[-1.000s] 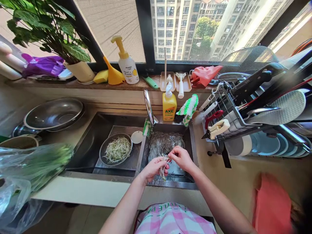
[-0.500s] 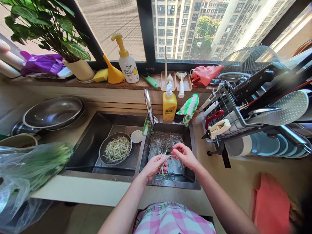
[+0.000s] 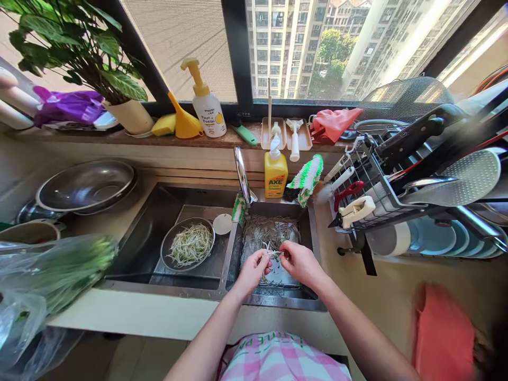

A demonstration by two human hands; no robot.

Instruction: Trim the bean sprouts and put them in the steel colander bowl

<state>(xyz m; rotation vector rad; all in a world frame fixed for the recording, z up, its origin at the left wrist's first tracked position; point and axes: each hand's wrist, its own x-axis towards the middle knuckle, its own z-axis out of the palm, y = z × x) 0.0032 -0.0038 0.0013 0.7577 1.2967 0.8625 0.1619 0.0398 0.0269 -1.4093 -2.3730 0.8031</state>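
Note:
Over the right sink basin, my left hand is closed on a small bunch of bean sprouts, pale stems poking out past its fingertips. Close beside it, my right hand pinches the end of a sprout between thumb and forefinger. Thin root strands lie wet in the basin beneath both hands. In the left basin, a round metal bowl holds a heap of bean sprouts, with a small white disc by its rim.
A chrome faucet and a yellow AXE bottle stand behind the basins. Bagged greens and a wok are at left. A utensil rack rises at right, and a red cloth lies lower right.
My right hand has moved slightly down and closed its fingers nearer the sprouts in my left hand. The bowl of sprouts has not moved.

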